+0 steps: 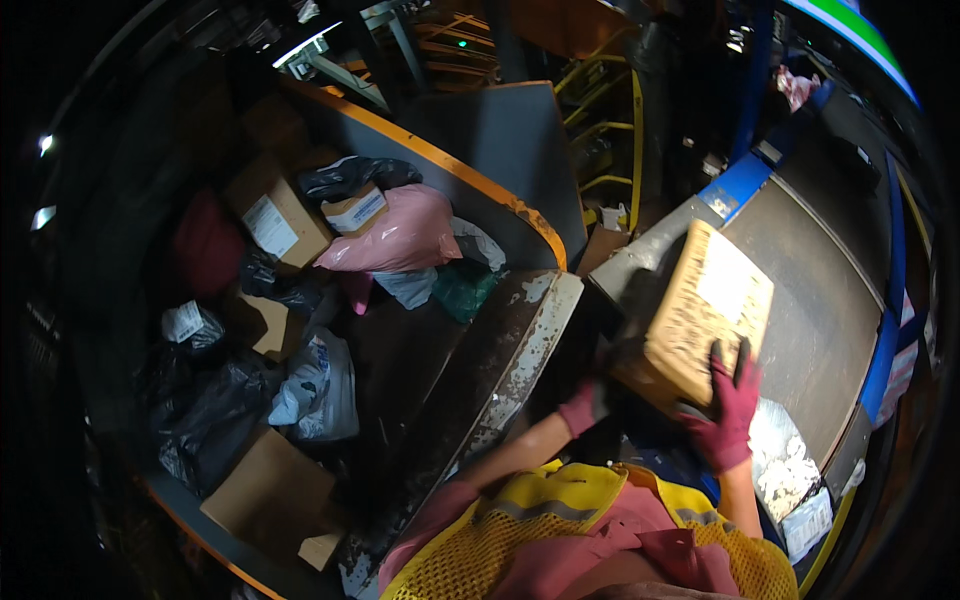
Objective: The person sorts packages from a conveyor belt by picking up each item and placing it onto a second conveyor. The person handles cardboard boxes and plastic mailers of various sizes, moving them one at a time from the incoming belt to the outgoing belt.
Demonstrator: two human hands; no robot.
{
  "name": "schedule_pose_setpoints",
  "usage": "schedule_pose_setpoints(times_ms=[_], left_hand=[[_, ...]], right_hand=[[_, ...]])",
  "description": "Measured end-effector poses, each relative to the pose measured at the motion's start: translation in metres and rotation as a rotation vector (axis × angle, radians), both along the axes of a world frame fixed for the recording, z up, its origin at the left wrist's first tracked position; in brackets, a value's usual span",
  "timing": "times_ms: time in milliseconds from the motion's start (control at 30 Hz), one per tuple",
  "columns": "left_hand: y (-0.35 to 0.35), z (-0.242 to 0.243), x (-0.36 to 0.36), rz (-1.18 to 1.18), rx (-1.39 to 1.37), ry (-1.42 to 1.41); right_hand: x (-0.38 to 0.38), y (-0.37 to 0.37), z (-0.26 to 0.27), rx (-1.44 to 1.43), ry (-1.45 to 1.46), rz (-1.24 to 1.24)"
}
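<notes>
A cardboard box with a white label and handwriting on it is tilted between my hands, over the near corner of a belt conveyor. My right hand, in a dark red glove with black fingertips, lies with spread fingers on the box's near face. Beside the box's lower left side is my left hand, gloved alike; its fingers are dark and blurred, so its hold cannot be told. A silvery parcel and a small white labelled packet lie at the conveyor's near end.
On the left, a sorting chute with orange edges holds cardboard boxes, a pink plastic mailer, black plastic bags and a white bag. A worn metal ledge borders it. Yellow rails stand beyond.
</notes>
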State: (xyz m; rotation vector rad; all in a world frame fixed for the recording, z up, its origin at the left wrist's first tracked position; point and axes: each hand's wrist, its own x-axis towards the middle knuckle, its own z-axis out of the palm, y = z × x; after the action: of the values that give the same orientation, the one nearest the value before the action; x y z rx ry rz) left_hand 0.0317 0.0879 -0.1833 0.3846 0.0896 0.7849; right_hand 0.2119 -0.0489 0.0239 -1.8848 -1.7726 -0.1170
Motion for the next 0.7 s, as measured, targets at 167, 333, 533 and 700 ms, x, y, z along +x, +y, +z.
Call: schedule_pose_setpoints(times_ms=[167, 333, 533, 700], left_hand=[[-0.004, 0.090, 0.071, 0.130, 0.837, 0.683], [0.103, 0.177, -0.023, 0.905, 1.425, 1.275], [0.264, 0.292, -0.252, 1.464, 1.099, 2.933], [0.258, 0.310, -0.347, 0.974, 1.000, 2.894]], right_hand=[[0.083, -0.020, -0.025, 0.077, -0.005, -0.375], [0.159, 0.010, -0.055, 0.032, -0.253, -0.611], [0.197, 0.048, -0.068, -0.158, -0.353, -0.825], [0.139, 0.086, -0.068, 0.138, -0.366, -0.541]])
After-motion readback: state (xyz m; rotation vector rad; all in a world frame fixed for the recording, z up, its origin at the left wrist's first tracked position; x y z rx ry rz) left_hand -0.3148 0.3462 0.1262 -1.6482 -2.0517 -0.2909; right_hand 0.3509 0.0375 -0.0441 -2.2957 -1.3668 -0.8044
